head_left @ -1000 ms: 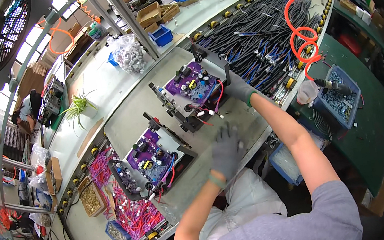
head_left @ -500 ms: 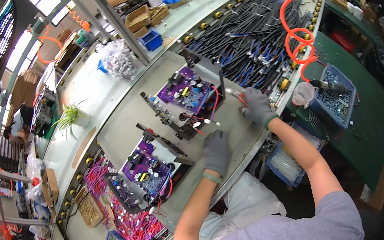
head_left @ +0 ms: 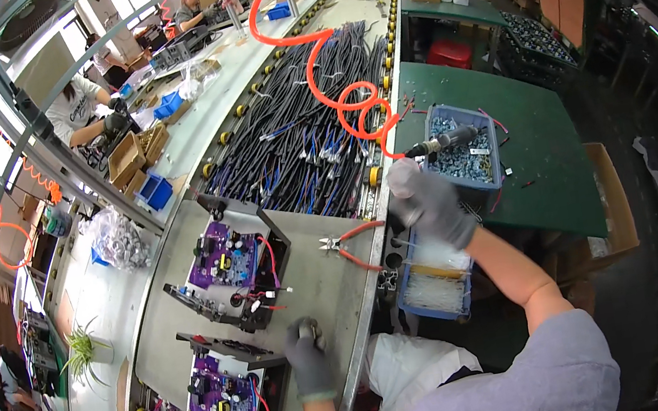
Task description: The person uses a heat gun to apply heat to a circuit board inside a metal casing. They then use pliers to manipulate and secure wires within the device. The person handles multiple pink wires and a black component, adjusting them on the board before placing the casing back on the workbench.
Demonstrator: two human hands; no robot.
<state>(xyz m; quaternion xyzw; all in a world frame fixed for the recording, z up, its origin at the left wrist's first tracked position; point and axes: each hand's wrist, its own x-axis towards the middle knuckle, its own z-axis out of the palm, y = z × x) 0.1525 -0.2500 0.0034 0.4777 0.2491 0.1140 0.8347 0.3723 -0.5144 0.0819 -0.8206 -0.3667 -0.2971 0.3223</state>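
My left hand, in a grey glove, is closed beside the nearer open-framed unit, its fingers curled around something small I cannot make out. That unit holds a purple circuit board with red wires. A second unit with a purple circuit board stands farther up the bench. Red-handled cutting pliers lie with spread handles on the metal bench, apart from both hands. My right hand, also gloved, is over a translucent plastic cup past the bench's right edge; motion smears its fingers, so their grip is unclear.
Black cables are heaped beyond the units. A power screwdriver rests across a blue bin of screws on a green table. Its orange coiled hose hangs above. A blue tray sits below the bench edge.
My right hand has let go of the pliers, leaving them on the bench, and moved right to the plastic cup. My left hand has gone from lying flat to curled. The view has turned right.
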